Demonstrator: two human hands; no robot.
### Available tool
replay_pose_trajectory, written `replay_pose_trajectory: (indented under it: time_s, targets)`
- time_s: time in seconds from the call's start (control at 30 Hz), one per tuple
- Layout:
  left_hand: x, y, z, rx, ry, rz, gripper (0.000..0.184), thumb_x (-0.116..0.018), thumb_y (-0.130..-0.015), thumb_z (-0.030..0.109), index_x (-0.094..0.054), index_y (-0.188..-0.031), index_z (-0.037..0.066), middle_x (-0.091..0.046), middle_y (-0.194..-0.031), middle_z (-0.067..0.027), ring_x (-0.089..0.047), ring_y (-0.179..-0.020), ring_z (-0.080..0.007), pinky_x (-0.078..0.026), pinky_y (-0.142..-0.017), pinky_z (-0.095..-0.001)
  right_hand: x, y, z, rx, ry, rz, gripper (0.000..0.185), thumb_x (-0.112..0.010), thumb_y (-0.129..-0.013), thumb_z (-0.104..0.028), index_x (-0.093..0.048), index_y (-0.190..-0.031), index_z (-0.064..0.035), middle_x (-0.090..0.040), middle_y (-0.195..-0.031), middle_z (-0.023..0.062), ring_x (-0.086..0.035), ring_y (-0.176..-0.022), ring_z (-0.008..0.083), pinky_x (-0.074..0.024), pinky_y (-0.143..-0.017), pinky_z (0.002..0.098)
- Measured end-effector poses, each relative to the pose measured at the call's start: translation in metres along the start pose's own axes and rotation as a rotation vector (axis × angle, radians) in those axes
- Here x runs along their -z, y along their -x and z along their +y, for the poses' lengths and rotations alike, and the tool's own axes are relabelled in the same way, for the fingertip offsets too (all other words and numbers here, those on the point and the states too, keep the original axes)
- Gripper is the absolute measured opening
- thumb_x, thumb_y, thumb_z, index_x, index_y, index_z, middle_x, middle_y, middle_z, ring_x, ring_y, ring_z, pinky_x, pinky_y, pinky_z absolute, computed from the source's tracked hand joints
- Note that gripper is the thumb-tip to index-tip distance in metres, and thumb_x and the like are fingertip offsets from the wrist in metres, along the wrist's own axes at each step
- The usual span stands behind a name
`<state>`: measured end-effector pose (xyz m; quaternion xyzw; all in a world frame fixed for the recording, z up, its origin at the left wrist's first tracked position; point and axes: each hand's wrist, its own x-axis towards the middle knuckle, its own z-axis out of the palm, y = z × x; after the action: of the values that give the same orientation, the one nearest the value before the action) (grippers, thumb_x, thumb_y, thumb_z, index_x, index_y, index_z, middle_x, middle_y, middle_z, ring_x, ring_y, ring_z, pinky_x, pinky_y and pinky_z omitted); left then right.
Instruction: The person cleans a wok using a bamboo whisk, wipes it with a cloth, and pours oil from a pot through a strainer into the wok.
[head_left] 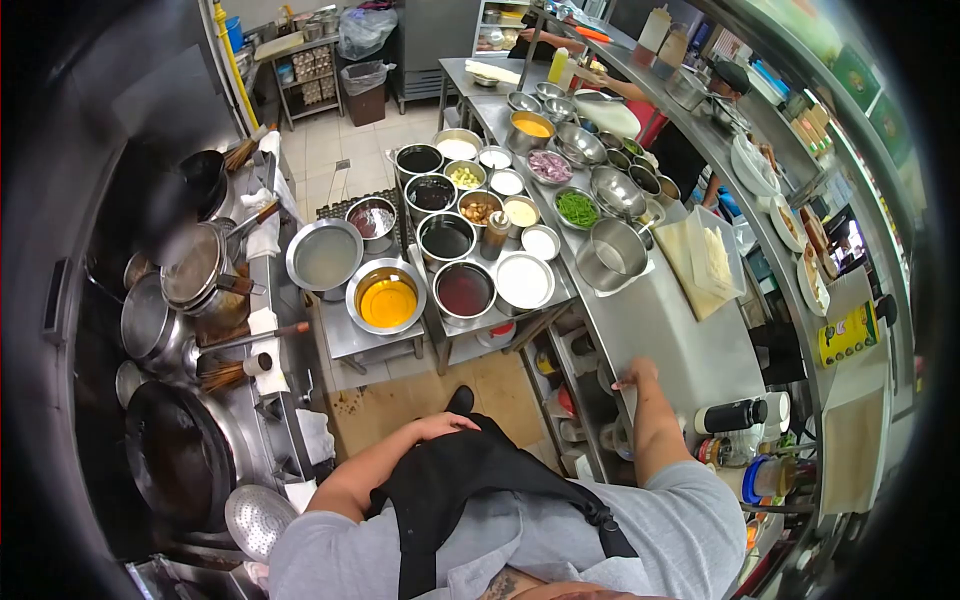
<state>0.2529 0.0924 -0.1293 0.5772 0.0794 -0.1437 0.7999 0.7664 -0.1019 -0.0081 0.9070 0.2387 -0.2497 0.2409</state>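
My left hand [447, 425] lies against the front of my black apron [455, 490], fingers stretched out and holding nothing. On the other side, my right hand [636, 372] rests at the near edge of the steel counter [690, 350], with its fingers partly hidden and no object visible in it. Beyond that hand a large empty steel pot [612, 255] stands on the counter. Ahead of me, a low steel table carries several pots of sauces, among them a dark red liquid [465, 290] and a white one [524, 281]. A basin of yellow oil [387, 300] stands to their left.
Woks [180, 455] and strainers [195, 265] line the stove on my left, beside a perforated ladle [260, 522]. Bowls of chopped greens [577, 208] and sliced onion [549, 167] sit on the counter. Shelves run overhead on the right; co-workers stand behind them.
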Motion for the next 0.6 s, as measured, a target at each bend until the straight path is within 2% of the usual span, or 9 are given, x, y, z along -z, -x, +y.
replay_pose_trajectory:
  time_s: [0.23, 0.3, 0.4, 0.47, 0.6]
  targets:
    - [0.004, 0.001, -0.002, -0.015, 0.003, -0.003, 0.037, -0.062, -0.099, 0.020, -0.062, -0.134, 0.009, -0.066, -0.125, -0.0042, -0.059, -0.115, -0.0152, -0.045, -0.103, -0.0314, -0.007, -0.008, 0.002, 0.021, 0.015, 0.024, 0.090, -0.097, -0.049, -0.053, -0.069, -0.121, -0.0066, -0.067, -0.128, 0.0122, -0.064, -0.119, 0.0294, -0.0543, -0.098, 0.0417]
    - [0.005, 0.003, 0.001, 0.022, 0.009, -0.032, 0.036, -0.059, -0.102, 0.018, -0.061, -0.136, 0.008, -0.061, -0.134, -0.0036, -0.056, -0.122, -0.0146, -0.042, -0.107, -0.0310, -0.009, -0.012, 0.003, 0.026, 0.025, 0.017, 0.090, -0.097, -0.049, -0.053, -0.069, -0.121, -0.0067, -0.067, -0.128, 0.0119, -0.064, -0.119, 0.0291, -0.0543, -0.098, 0.0416]
    - [0.006, 0.004, 0.005, 0.040, -0.010, -0.021, 0.037, -0.060, -0.101, 0.017, -0.060, -0.137, 0.008, -0.061, -0.134, -0.0036, -0.056, -0.122, -0.0147, -0.042, -0.107, -0.0310, -0.011, -0.015, 0.003, 0.017, 0.015, 0.008, 0.089, -0.096, -0.049, -0.055, -0.070, -0.120, -0.0070, -0.067, -0.128, 0.0114, -0.064, -0.119, 0.0289, -0.0540, -0.098, 0.0413]
    - [0.006, 0.004, 0.007, 0.053, 0.004, -0.028, 0.037, -0.060, -0.101, 0.017, -0.060, -0.137, 0.008, -0.061, -0.134, -0.0036, -0.056, -0.122, -0.0147, -0.042, -0.107, -0.0309, -0.009, -0.013, 0.003, 0.017, 0.004, -0.018, 0.094, -0.095, -0.049, -0.057, -0.069, -0.122, -0.0048, -0.065, -0.131, 0.0153, -0.062, -0.122, 0.0316, -0.0534, -0.099, 0.0423]
    - [0.007, 0.002, 0.002, 0.045, 0.017, -0.027, 0.037, -0.059, -0.101, 0.016, -0.060, -0.136, 0.007, -0.061, -0.133, -0.0037, -0.055, -0.123, -0.0146, -0.041, -0.108, -0.0309, -0.010, -0.014, 0.003, 0.006, -0.002, -0.027, 0.093, -0.095, -0.049, -0.057, -0.069, -0.121, -0.0053, -0.065, -0.131, 0.0143, -0.062, -0.122, 0.0314, -0.0533, -0.099, 0.0421]
